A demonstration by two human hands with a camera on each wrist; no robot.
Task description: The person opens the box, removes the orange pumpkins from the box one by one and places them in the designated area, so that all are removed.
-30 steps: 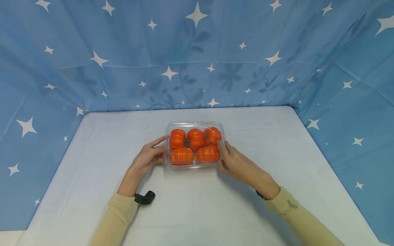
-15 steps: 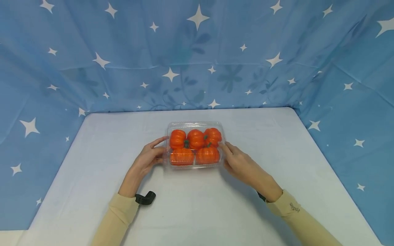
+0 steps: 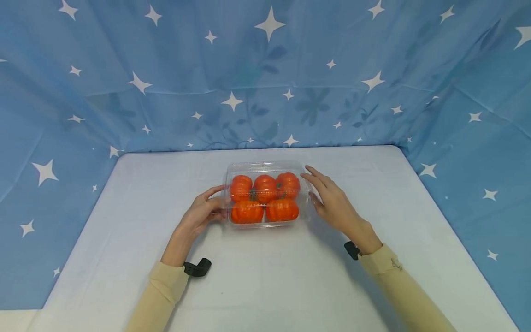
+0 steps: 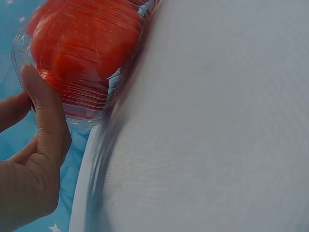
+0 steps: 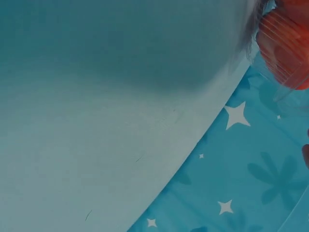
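A clear plastic box [image 3: 263, 225] with several orange pumpkins [image 3: 247, 212] inside stands on the white table. Its lid [image 3: 265, 166] is partly raised at the front. My left hand [image 3: 199, 214] grips the box's left side; in the left wrist view the thumb of that hand [image 4: 46, 140] presses on the ribbed plastic [image 4: 84, 99]. At the right edge of the lid is my right hand [image 3: 338, 205], fingers extended and loosely spread; whether they touch it I cannot tell. The right wrist view catches only a bit of this hand [image 5: 306, 153] beside the box [image 5: 289, 99].
The white-covered table [image 3: 257, 276] extends around the box. Behind it and at both sides hangs a blue curtain [image 3: 249, 55] with white stars. A dark band with a black piece [image 3: 198, 267] is on the left wrist, another [image 3: 352, 250] on the right.
The lid's front edge has risen and shifted back from the front row of pumpkins. My right hand has moved up and outward, its fingers now spread. My left hand has stayed at the left side.
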